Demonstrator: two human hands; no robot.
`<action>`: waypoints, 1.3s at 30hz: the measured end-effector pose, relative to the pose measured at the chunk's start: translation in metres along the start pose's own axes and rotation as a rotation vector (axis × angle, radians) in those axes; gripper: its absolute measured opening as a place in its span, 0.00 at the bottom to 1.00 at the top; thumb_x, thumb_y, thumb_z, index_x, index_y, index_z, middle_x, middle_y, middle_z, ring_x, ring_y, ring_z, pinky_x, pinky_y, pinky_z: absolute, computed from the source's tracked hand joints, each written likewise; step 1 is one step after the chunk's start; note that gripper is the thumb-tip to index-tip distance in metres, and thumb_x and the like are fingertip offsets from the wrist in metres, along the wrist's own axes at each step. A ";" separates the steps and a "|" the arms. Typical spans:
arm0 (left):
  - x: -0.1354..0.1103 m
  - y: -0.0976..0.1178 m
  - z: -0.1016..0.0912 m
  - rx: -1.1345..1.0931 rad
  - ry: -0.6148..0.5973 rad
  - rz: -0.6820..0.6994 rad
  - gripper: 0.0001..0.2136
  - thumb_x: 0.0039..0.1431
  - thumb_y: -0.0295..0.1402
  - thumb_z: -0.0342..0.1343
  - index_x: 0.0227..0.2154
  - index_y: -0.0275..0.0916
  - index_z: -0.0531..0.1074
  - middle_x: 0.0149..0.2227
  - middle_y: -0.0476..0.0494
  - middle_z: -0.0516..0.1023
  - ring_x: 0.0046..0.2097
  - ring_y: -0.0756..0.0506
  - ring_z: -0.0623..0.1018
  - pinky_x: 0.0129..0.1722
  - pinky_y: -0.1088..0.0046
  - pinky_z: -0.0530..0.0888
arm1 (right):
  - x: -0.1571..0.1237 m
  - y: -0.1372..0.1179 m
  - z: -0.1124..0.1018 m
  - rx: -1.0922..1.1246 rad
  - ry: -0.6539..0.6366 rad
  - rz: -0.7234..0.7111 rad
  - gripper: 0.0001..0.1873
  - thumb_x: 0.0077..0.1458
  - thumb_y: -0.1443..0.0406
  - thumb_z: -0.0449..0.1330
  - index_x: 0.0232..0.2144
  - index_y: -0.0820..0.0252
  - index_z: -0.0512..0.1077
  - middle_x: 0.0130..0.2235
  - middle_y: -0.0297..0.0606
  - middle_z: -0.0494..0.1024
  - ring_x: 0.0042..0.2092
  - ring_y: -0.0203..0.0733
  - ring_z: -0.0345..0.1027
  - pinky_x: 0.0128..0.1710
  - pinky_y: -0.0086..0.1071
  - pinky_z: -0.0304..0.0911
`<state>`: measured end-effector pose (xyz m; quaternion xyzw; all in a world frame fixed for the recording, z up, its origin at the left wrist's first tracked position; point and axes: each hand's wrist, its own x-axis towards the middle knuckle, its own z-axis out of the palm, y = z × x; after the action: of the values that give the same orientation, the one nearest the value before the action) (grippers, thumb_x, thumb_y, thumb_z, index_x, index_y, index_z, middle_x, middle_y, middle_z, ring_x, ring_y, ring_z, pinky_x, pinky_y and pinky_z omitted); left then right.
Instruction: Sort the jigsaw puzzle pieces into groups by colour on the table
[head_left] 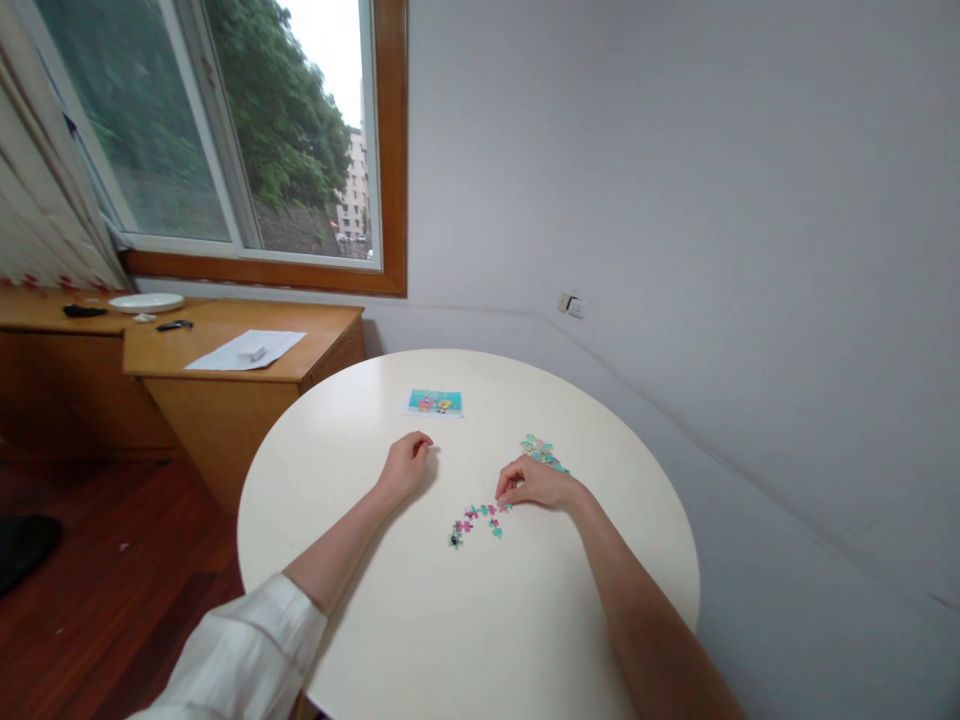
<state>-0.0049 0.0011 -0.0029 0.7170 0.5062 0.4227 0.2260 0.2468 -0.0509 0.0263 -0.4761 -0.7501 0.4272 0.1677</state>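
On the round white table (360, 620), my right hand (536, 482) has its fingers pinched at a pink puzzle piece (504, 508), partly hidden under the fingertips. A curved row of joined puzzle pieces (465, 526), pink and teal, runs left and toward me from there. Just below the row lies a small teal and pink piece (496, 528). Behind my right hand is a pile of loose puzzle pieces (538, 447), partly covered by it. My left hand (405, 467) rests on the table with curled fingers, nothing visible in them, left of the row.
A picture card (435, 403) with cartoon figures on teal lies toward the table's far side. To the left, a wooden desk (330, 345) bears a white sheet (225, 354), a small white box (253, 353) and a white plate (146, 302). The wall with a socket (575, 307) stands behind.
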 end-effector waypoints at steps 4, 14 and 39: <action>0.000 -0.001 0.000 -0.011 -0.001 0.011 0.11 0.50 0.28 0.44 0.29 0.36 0.72 0.28 0.44 0.76 0.30 0.48 0.72 0.33 0.73 0.67 | -0.001 -0.003 -0.002 0.010 -0.069 0.012 0.13 0.38 0.60 0.64 0.25 0.64 0.75 0.22 0.36 0.75 0.25 0.34 0.65 0.26 0.27 0.57; 0.000 0.001 0.000 -0.022 0.001 -0.003 0.10 0.49 0.28 0.45 0.28 0.36 0.72 0.27 0.45 0.76 0.29 0.48 0.72 0.33 0.73 0.67 | -0.001 -0.001 0.001 0.102 0.036 0.028 0.12 0.34 0.60 0.65 0.22 0.64 0.72 0.20 0.32 0.71 0.23 0.31 0.60 0.23 0.25 0.53; -0.001 0.005 -0.002 -0.007 -0.006 -0.001 0.11 0.50 0.28 0.44 0.28 0.36 0.72 0.28 0.44 0.75 0.31 0.48 0.72 0.34 0.73 0.67 | 0.006 0.046 -0.017 -0.548 0.804 0.270 0.12 0.51 0.60 0.55 0.34 0.54 0.76 0.39 0.39 0.76 0.43 0.45 0.66 0.45 0.39 0.52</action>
<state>-0.0043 -0.0017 0.0014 0.7171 0.5045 0.4220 0.2305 0.2812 -0.0295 -0.0013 -0.7223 -0.6424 0.0154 0.2555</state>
